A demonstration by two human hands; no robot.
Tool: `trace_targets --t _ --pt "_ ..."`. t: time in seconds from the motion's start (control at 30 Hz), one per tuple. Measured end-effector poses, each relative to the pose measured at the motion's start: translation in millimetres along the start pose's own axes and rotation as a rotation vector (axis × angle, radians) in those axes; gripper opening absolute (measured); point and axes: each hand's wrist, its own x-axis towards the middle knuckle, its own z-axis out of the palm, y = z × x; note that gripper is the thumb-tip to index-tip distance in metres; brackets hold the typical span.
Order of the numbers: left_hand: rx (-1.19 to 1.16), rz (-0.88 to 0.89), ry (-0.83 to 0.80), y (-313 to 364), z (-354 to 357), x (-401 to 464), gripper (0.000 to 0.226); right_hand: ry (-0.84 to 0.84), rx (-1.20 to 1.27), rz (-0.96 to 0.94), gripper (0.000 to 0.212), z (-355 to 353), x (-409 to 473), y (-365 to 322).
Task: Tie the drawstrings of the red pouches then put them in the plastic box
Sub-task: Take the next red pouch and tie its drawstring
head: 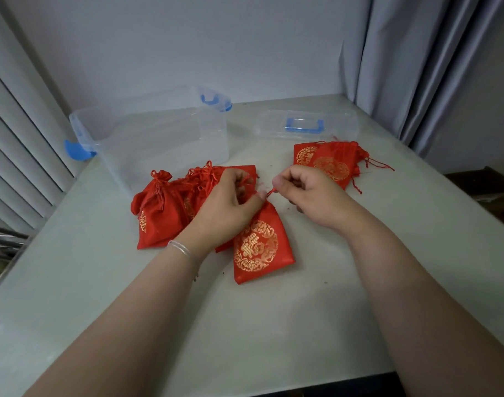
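**Op:** My right hand has its grip pinched on a red drawstring, thumb and forefinger closed on the cord. My left hand is curled over the neck of the same pouch, fingers closed on the gathered top and, I think, the other cord end, though the knuckles hide it.

**Desk:** Where does that pouch sit?

**Op:** Flat on the surface in the middle, gold emblem up, mouth pointing far, under my hands. Just left of it lies a heap of pouches that look cinched already. Far right, well apart, two more pouches lie overlapping with loose cords trailing.

**Desk:** And the box?

**Op:** The plastic box stands open at far left, nothing red visible inside. Its lid lies far right.

**Desk:** So which step?

**Op:** Tying, I judge; none boxed yet. Next calls for pulling both cords tight against the neck, finishing the knot, then carrying pouches far left into the box.
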Motion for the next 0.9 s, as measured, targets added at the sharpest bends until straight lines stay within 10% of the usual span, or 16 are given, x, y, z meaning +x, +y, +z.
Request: trace_targets --t 0.9 --pt "0.098 0.073 0.05 5.9 5.5 -6.7 0.022 0.071 -0.152 0.021 0.008 11.3 1.9 6.6"
